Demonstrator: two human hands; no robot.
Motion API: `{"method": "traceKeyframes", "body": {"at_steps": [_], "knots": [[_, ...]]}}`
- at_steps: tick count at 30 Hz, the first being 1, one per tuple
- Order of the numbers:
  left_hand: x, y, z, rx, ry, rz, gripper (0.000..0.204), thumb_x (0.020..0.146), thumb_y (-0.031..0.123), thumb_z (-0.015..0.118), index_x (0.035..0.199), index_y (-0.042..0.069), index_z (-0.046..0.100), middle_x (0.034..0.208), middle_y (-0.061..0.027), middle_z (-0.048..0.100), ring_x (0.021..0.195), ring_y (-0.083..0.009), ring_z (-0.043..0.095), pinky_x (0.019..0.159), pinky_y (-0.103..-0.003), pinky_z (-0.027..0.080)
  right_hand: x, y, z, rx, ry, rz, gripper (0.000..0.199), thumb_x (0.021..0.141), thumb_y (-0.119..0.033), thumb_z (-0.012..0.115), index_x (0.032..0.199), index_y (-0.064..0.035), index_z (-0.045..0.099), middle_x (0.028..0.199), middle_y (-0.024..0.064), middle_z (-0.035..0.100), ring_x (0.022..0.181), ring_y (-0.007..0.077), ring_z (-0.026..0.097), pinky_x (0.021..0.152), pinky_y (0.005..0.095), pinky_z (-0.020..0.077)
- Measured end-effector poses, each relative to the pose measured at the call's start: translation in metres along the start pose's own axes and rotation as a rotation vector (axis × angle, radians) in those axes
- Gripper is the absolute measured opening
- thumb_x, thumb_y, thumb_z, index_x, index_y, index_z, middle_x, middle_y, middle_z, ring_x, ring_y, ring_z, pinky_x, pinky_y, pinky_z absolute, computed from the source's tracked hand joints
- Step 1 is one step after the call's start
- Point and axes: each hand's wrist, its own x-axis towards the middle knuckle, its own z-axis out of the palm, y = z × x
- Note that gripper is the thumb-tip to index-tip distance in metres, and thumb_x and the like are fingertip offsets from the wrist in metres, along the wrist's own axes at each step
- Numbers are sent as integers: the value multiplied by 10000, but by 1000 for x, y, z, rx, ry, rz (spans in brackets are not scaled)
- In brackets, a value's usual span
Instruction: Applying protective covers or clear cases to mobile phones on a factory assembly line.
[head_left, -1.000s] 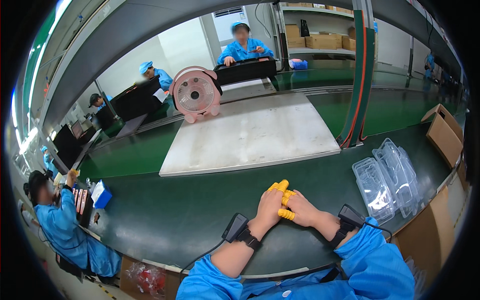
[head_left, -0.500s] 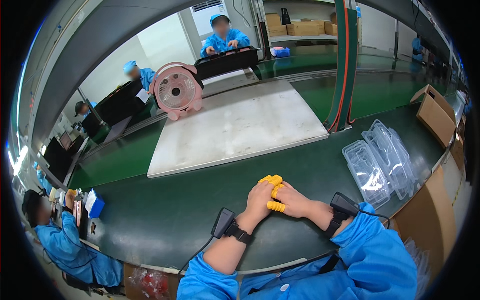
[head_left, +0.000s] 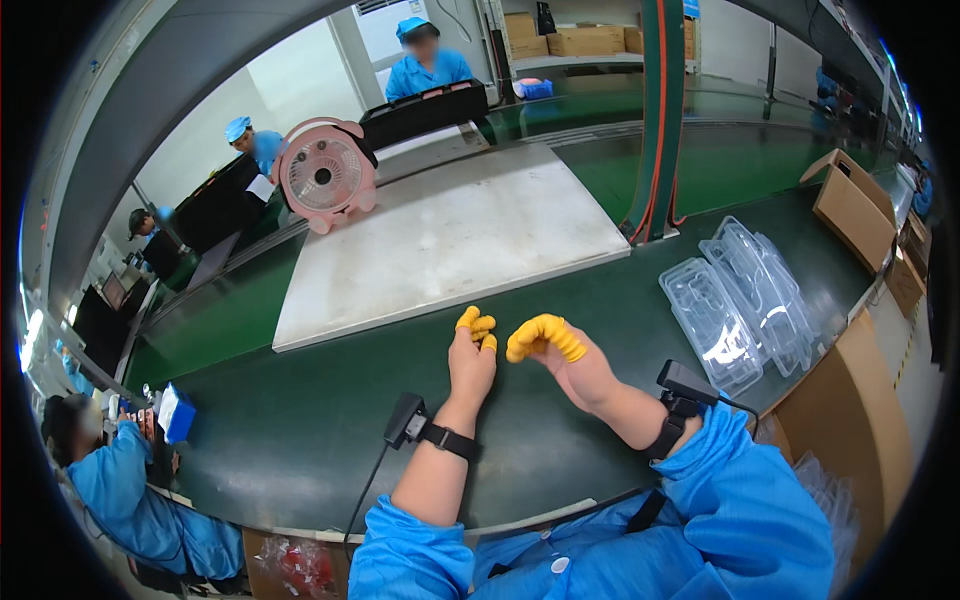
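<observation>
Clear moulded plastic trays lie stacked on the dark green counter, off to the right of our hands, long axis running away from us. Our right hand is nearer, fingers curled, empty; our left hand is loosely closed, holding nothing.

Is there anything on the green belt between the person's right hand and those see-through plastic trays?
Nothing visible. The right hand, with yellow rubber caps on its fingers, is apart from the stack of clear plastic trays, and only bare dark green belt lies between them. The left hand is on the other side.
</observation>
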Motion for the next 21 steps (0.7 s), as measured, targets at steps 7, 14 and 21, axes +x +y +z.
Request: {"method": "traceKeyframes", "body": {"at_steps": [7, 14, 21], "knots": [[-23, 27, 1, 92, 34, 333, 345, 785, -19, 591, 1120, -14, 510, 1065, -127, 601, 986, -221, 579, 896, -323, 432, -69, -135, 103, 496, -708, 27, 400, 943, -412, 382, 889, -75, 591, 839, 90, 575, 830, 207, 553, 913, 489, 364], [-73, 218, 19, -433, -285, 704, 547, 705, 172, 707, 1163, 45, 436, 1228, -198, 477, 1113, -289, 485, 934, -378, 364, -113, -177, 112, 287, -736, -185, 377, 929, -400, 416, 896, -67, 588, 842, 88, 575, 820, 200, 553, 879, 471, 376], [-93, 306, -36, -330, -251, 1283, 562, 720, 194, 704, 1184, 31, 433, 1238, -189, 478, 1126, -288, 481, 942, -385, 364, -128, -191, 133, 207, -782, -254, 357, 914, -389, 450, 903, -59, 585, 844, 87, 575, 810, 193, 552, 844, 453, 388]]}}
